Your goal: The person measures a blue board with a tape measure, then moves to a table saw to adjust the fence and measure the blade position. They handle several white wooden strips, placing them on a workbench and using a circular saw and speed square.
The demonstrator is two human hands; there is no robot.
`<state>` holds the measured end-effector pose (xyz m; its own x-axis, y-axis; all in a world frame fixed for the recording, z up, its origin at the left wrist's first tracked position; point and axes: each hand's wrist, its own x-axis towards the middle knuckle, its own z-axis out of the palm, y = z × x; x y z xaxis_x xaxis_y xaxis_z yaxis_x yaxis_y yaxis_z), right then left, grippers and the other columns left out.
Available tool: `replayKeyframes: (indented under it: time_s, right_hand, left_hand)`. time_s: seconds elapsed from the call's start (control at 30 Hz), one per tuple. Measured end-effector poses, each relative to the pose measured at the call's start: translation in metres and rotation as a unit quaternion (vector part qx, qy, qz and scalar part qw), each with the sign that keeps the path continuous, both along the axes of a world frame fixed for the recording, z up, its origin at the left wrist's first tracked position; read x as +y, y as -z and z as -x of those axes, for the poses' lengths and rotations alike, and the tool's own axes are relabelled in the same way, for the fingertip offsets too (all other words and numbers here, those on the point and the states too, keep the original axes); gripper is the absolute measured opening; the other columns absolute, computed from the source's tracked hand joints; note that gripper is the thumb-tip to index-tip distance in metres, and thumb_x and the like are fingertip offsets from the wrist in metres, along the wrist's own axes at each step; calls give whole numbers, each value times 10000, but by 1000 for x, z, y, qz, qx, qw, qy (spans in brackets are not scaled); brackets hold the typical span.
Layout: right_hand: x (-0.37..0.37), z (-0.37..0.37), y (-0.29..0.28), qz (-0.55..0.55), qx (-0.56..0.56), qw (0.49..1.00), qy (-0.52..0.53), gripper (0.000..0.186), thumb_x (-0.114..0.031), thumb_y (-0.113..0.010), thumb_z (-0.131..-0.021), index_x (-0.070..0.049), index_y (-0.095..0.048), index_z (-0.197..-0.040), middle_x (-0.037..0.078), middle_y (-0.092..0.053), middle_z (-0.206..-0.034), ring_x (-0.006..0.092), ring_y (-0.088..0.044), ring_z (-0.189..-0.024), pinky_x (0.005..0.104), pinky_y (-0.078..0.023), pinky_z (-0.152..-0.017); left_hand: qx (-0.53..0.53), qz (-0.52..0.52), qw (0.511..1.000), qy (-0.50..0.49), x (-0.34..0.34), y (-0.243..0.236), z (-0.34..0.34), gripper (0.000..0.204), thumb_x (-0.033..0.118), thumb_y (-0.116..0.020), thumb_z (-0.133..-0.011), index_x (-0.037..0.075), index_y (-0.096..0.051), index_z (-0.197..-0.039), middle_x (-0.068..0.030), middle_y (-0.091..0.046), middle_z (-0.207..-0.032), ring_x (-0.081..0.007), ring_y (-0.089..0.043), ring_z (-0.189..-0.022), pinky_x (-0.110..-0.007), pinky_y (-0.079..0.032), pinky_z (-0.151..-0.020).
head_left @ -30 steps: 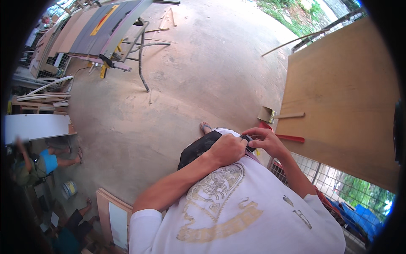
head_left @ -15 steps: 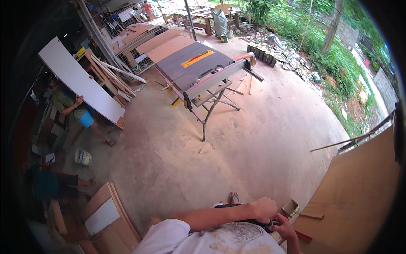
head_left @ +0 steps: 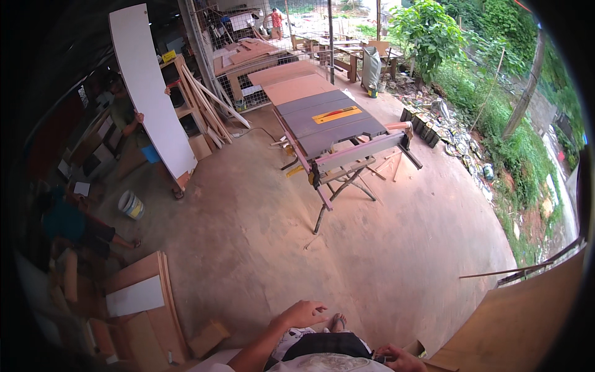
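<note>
My left hand [head_left: 304, 314] hangs in front of my waist above the floor, holding nothing, its fingers loosely bent and apart. Close to my right hip is my right hand [head_left: 401, 358], its fingers closed at a small dark item by the edge of my black waist covering [head_left: 325, 346]. What that item is cannot be made out. Below my left hand, my sandalled foot [head_left: 338, 322] shows on the concrete floor.
Ahead stands a table saw [head_left: 328, 121] on folding legs. At left a person carries a tall white panel [head_left: 152, 93]; another person [head_left: 68, 214] bends near a bucket [head_left: 131, 204]. Boards [head_left: 139, 297] lie at lower left, a brown sheet [head_left: 520, 316] at lower right.
My left hand has left my right hip and swung leftward, away from my right hand. My right hand stays near the hip. The view has tilted up, and the white panel stands more upright.
</note>
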<state>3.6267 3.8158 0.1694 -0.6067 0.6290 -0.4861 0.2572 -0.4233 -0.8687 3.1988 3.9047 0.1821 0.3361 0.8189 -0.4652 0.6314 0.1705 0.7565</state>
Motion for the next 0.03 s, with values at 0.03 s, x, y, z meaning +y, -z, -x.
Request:
replayKeyframes:
  time_s: [0.03]
  right_hand:
    - [2, 4, 6, 5, 0, 1000, -4, 333, -388, -703, -1021, -148, -582, -1218, 35, -652, -1182, 144, -623, -1054, 357, -497, -969]
  left_hand:
    - [-1, -5, 1000, -1, 2, 0, 10, 564, 461, -744, -910, 52, -696, -1296, -216, -743, -1197, -336, -743, -1052, -408, -572, -943]
